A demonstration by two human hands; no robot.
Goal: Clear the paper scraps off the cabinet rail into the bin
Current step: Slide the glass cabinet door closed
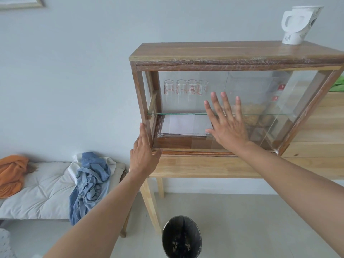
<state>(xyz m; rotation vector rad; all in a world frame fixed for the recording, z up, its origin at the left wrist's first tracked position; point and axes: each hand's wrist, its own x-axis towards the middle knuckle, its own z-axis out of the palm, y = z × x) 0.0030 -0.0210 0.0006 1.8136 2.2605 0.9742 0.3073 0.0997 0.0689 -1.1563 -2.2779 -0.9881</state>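
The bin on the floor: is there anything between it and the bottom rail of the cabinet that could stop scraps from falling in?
Partly. The bin stands open on the floor below the wooden table, whose front edge juts out beyond the cabinet rail. Scraps swept off could land on it. No scraps are discernible on the rail.

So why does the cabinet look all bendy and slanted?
Head view: the wide-angle lens tilts and bows the cabinet, the arms stretch long toward the edges; soft even daylight, faint reflections on the glass door under the right hand, everything fairly sharp.
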